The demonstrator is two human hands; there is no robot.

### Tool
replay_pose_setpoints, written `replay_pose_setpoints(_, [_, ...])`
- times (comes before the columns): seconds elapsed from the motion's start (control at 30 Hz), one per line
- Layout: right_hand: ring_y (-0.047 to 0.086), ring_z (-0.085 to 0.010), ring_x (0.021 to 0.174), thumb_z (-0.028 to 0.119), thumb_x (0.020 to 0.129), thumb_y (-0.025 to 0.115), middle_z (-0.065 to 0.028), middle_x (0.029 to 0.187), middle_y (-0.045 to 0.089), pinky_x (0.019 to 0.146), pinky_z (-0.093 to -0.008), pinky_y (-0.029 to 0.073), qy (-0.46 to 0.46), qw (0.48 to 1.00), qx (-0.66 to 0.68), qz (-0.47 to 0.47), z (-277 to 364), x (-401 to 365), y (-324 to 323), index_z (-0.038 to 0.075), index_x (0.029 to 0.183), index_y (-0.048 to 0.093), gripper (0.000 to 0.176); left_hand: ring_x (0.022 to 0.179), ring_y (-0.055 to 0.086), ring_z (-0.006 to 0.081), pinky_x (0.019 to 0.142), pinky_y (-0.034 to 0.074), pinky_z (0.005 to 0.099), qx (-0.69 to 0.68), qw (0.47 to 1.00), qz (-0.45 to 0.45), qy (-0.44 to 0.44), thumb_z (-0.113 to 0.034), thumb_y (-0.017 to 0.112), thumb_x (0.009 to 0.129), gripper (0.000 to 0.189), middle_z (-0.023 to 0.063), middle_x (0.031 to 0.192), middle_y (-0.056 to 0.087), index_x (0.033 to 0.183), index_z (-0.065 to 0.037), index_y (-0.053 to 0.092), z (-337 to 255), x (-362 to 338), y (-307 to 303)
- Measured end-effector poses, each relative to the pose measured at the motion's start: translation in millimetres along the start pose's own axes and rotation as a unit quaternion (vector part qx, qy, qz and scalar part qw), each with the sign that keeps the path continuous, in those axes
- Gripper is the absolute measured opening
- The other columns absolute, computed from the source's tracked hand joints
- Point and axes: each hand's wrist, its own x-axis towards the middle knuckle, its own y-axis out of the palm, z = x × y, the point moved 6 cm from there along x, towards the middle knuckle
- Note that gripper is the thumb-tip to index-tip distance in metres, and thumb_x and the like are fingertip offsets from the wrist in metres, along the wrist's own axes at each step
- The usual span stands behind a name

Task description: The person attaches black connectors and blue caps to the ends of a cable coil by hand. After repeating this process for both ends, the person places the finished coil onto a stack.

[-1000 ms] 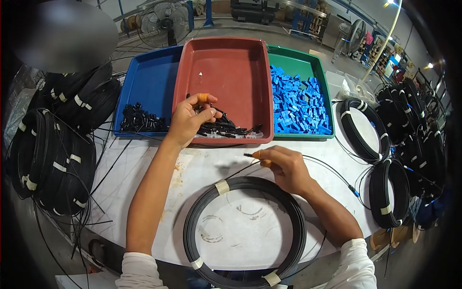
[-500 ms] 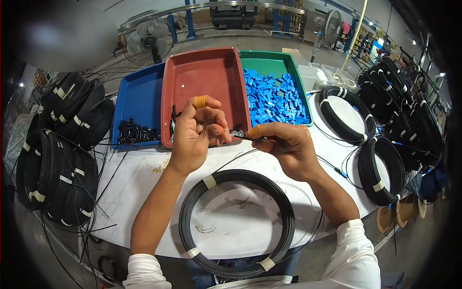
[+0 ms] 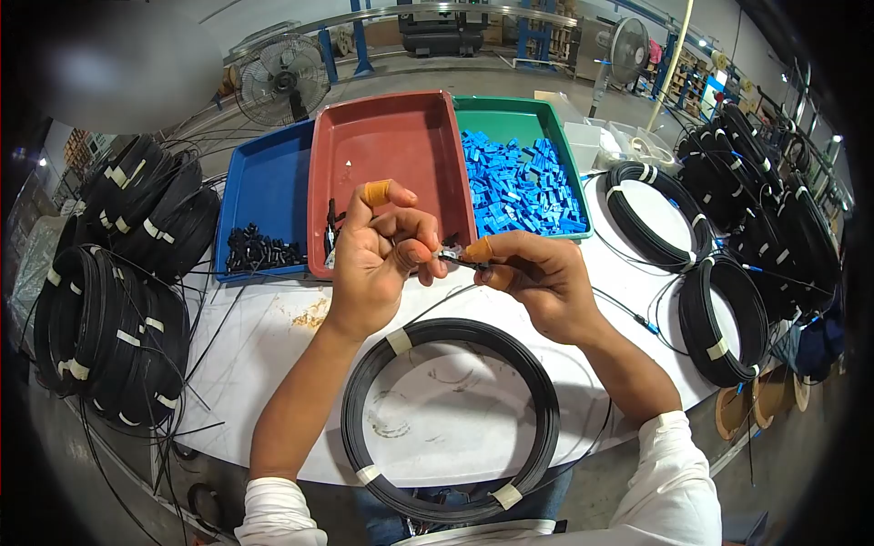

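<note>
My left hand [image 3: 382, 250] is closed, its thumb and fingers pinching at the tip of a small grey-and-black connector [image 3: 452, 254]. From the other side my right hand [image 3: 539, 278] grips the black cable end right behind that connector. Fingers hide most of the small part. Both hands have orange tape on a finger and are held over the near edge of the red tray [image 3: 391, 118]. Below them a coil of black cable [image 3: 357, 419], bound with pale tape, lies on the white table [image 3: 264, 400].
Left of the red tray, a blue tray [image 3: 269, 173] holds small black parts [image 3: 259, 250]. A green tray [image 3: 510, 109] on the right holds many blue connector pieces [image 3: 519, 187]. Stacked black cable coils [image 3: 109, 328] stand at left; more coils [image 3: 724, 318] lie at right.
My left fingertips have closed in on the connector, and the small gap between the hands has narrowed. The coil and trays shift only slightly in view.
</note>
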Motion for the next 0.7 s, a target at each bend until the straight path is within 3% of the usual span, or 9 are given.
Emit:
replay_pose_setpoints(0.17, [0.066, -0.0127, 0.096, -0.012, 0.089, 0.061, -0.0090, 0.105, 0.070, 0.088, -0.0278, 0.053, 0.002, 1.000, 0.005, 0.015, 2.7, -0.9, 0.6, -0.002, 0.110, 0.066, 0.023, 0.070, 0.067, 0.0137, 0.056, 0.051, 0.0204, 0.016, 1.000, -0.024, -0.013, -0.027, 0.077, 0.083, 0.060, 0.0047, 0.088, 0.061, 0.127, -0.011, 0.039, 0.8, -0.4, -0.2])
replay_pose_setpoints(0.37, [0.066, -0.0129, 0.096, -0.015, 0.089, 0.060, -0.0090, 0.105, 0.070, 0.089, -0.0283, 0.055, -0.013, 0.999, -0.036, 0.006, 0.2, -0.6, 1.4, -0.003, 0.111, 0.066, 0.025, 0.074, 0.069, 0.0170, 0.061, 0.053, 0.0234, -0.019, 0.999, -0.031, -0.027, -0.023, 0.073, 0.087, 0.053, 0.0081, 0.087, 0.063, 0.124, -0.007, 0.037, 6.5, -2.1, -2.8])
replay_pose_setpoints(0.43, [0.071, -0.0174, 0.089, -0.011, 0.086, 0.064, -0.0124, 0.099, 0.074, 0.080, -0.0293, 0.056, -0.062, 0.996, -0.049, -0.028, 2.7, 0.4, -0.6, -0.002, 0.107, 0.068, 0.023, 0.074, 0.069, 0.0171, 0.062, 0.053, 0.0233, -0.030, 0.998, -0.038, -0.038, -0.022, 0.073, 0.088, 0.053, 0.0082, 0.088, 0.063, 0.124, -0.007, 0.037, 7.7, -2.8, -2.3])
replay_pose_setpoints(0.7, [0.073, -0.0203, 0.088, -0.011, 0.085, 0.064, -0.0141, 0.099, 0.074, 0.078, -0.0308, 0.058, -0.088, 0.992, -0.084, -0.027, 4.4, 0.9, -0.4, -0.003, 0.106, 0.068, 0.023, 0.077, 0.070, 0.0179, 0.064, 0.053, 0.0231, -0.033, 0.996, -0.052, -0.064, -0.019, 0.070, 0.091, 0.050, 0.0086, 0.092, 0.062, 0.125, -0.007, 0.035, 8.9, -5.4, 0.1])
